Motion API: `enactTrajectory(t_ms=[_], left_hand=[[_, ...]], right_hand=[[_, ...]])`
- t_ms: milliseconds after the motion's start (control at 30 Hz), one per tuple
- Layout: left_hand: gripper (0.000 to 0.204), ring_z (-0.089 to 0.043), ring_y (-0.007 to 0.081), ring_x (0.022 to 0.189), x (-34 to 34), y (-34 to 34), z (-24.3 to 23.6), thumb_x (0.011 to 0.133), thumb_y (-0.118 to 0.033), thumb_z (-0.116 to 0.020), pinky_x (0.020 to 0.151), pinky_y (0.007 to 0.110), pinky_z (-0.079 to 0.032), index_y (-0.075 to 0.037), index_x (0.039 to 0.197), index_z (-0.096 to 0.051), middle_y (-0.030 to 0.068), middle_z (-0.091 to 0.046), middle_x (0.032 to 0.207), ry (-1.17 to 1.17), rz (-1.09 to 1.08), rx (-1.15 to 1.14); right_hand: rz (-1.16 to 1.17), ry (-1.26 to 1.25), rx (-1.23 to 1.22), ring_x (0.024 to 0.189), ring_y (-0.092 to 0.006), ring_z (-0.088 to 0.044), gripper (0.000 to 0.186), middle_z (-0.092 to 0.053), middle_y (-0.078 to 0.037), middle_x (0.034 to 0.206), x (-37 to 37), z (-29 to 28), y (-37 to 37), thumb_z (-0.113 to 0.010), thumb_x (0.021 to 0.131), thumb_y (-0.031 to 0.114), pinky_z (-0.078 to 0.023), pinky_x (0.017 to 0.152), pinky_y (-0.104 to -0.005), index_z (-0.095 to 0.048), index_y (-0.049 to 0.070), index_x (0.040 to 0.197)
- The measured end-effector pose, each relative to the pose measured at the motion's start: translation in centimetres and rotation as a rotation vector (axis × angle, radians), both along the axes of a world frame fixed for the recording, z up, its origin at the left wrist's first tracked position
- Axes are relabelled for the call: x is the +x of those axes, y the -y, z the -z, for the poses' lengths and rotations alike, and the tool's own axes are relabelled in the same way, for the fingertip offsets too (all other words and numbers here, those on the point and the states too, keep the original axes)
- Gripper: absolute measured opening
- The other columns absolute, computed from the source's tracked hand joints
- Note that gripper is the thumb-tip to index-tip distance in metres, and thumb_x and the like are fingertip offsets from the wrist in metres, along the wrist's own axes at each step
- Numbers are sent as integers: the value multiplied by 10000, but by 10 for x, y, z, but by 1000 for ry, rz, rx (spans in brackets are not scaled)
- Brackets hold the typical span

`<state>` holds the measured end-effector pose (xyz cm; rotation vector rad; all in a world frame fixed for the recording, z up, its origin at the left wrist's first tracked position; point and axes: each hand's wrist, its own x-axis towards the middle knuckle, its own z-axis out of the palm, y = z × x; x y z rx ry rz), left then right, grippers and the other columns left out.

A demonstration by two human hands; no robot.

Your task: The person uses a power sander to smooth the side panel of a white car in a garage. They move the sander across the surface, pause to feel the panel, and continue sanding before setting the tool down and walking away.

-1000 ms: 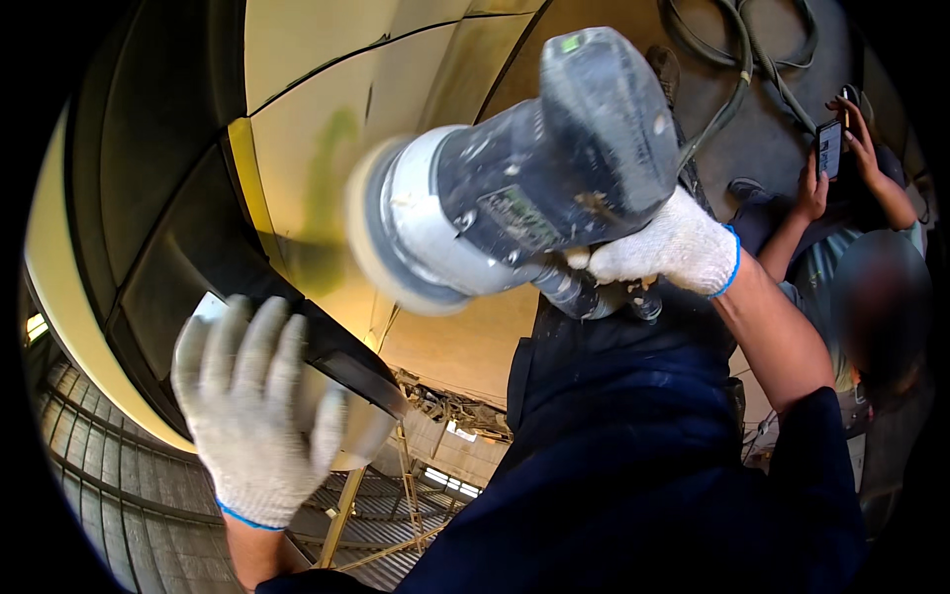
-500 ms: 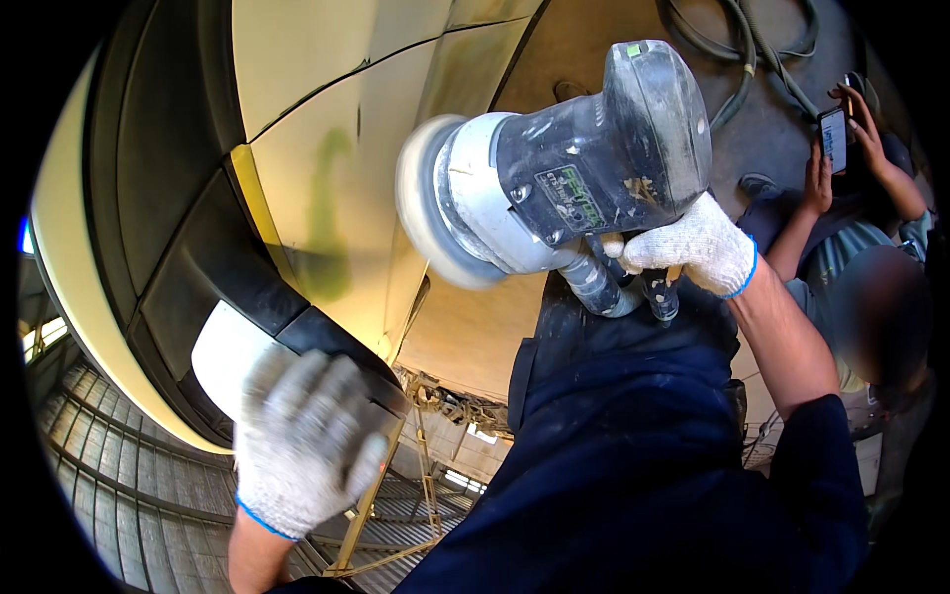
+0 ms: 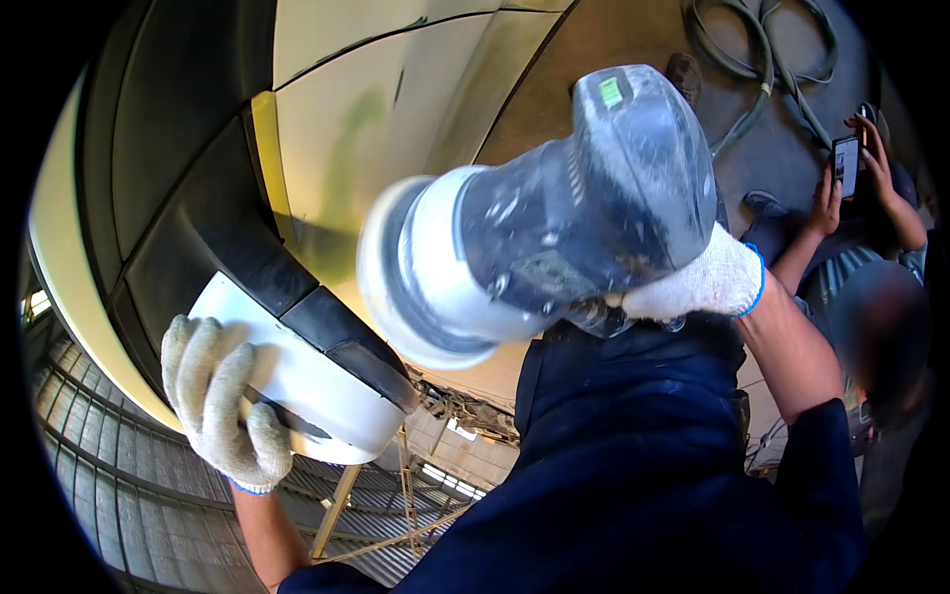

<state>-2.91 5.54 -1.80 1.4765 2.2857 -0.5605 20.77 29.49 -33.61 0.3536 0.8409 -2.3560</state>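
Observation:
My right hand (image 3: 705,279), in a white knit glove, is closed around the handle of a dusty black-and-white power sander (image 3: 594,198). The sander's round pad (image 3: 396,287) faces left toward the vehicle body and appears slightly apart from it. My left hand (image 3: 220,404), gloved too, lies with fingers stretched out on the outer side of a white corner piece (image 3: 341,401). It holds nothing. This piece is set against black trim (image 3: 228,233). Its underside near my thumb is partly hidden.
Beyond the trim is a cream body panel (image 3: 426,99) with a greenish patch (image 3: 346,178). Hoses (image 3: 767,74) lie coiled on the floor at the far right. At the right, another person's hands hold a phone (image 3: 844,166). A corrugated roof (image 3: 109,455) shows lower left.
My left hand has moved left and settled on the white piece, uncovering more of it. The sander has swung lower and left, its pad nearer the black trim.

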Motion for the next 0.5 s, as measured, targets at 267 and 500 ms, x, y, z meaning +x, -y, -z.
enactTrajectory(t_ms=[267, 500], left_hand=[[599, -535, 374, 1427, 12, 34, 21, 1115, -319, -457, 1223, 498, -386, 117, 1526, -461, 294, -506, 1573, -52, -635, 490], [605, -539, 386, 1414, 12, 31, 14, 1100, -301, -430, 1218, 492, -393, 129, 1525, -449, 305, -505, 1558, -86, -604, 430]], right_hand=[[298, -627, 191, 1119, -277, -677, 664, -720, -119, 1250, -22, -13, 47, -906, 752, 148, -548, 1006, -388, -643, 65, 1356], [150, -611, 165, 997, -259, -703, 484, -761, -103, 1130, -46, -27, 30, -903, 747, 120, -574, 904, -384, -733, 56, 1196]])
